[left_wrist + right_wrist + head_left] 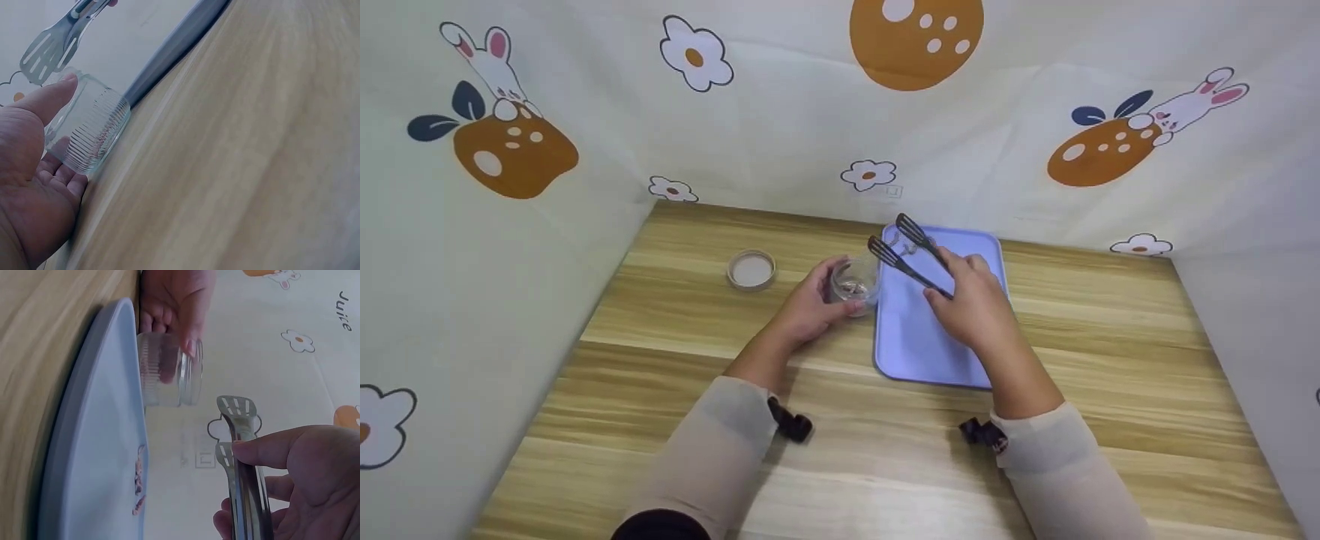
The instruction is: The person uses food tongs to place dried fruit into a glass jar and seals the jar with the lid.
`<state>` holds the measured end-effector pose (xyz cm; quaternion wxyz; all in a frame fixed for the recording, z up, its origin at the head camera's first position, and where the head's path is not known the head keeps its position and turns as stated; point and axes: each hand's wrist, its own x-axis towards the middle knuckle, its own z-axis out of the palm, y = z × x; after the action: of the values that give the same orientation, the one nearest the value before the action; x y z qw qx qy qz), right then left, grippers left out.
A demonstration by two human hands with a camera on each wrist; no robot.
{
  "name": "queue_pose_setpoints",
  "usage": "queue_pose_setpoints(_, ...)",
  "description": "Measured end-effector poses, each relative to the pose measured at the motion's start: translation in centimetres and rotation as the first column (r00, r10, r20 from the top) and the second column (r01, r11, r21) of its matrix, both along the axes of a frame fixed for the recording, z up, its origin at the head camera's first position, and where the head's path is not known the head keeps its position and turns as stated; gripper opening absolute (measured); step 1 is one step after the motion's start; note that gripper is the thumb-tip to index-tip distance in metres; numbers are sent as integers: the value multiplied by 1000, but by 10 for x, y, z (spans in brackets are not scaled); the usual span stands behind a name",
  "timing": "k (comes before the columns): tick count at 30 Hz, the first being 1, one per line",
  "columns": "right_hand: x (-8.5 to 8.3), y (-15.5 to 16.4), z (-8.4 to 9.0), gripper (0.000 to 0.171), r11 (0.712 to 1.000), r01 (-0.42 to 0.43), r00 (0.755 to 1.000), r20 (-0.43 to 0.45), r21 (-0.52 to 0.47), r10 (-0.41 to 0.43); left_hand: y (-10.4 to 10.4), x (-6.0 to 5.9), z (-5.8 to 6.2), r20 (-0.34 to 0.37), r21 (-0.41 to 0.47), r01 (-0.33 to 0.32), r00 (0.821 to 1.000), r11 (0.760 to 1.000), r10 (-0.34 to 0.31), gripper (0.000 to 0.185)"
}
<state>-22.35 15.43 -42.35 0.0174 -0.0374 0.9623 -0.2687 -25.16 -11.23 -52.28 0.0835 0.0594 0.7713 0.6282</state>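
Note:
My left hand (811,304) holds a clear ribbed glass jar (98,126) upright on the table, thumb on one side and fingers round the other. Some small bits show at the jar's bottom. In my right hand (975,300) is a pair of tongs (244,478) with slotted ends, pinched between thumb and fingers. The tong ends are spread apart, with nothing between them, above the tray's left side close to the jar. On the blue tray (922,345), near its far end, lie a few small brownish, shrivelled pieces (139,475).
Left of the jar, a round lid (751,270) lies on the wooden table (660,390). The jar stands right beside the tray's left edge. A printed cloth wall (780,135) encloses the table at the back and sides.

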Motion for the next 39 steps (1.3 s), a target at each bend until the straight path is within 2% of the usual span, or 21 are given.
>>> queue_pose_setpoints(11,-19,18,-4,71,997,53,999,-1,51,-53,0,1,0,-9,6,10,1000,1000,-10,86)
queue_pose_setpoints(21,-35,31,-10,67,996,53,998,25,72,-55,-1,0,-1,-7,-24,11,1000,1000,-11,90)
queue_pose_setpoints(31,-52,45,-24,62,990,66,997,27,123,-70,-1,-1,-3,-15,7,13,1000,1000,-12,90)
queue_pose_setpoints(39,-65,51,-31,57,986,69,997,19,150,-73,-1,0,-1,-15,-9,8,1000,1000,-8,89)
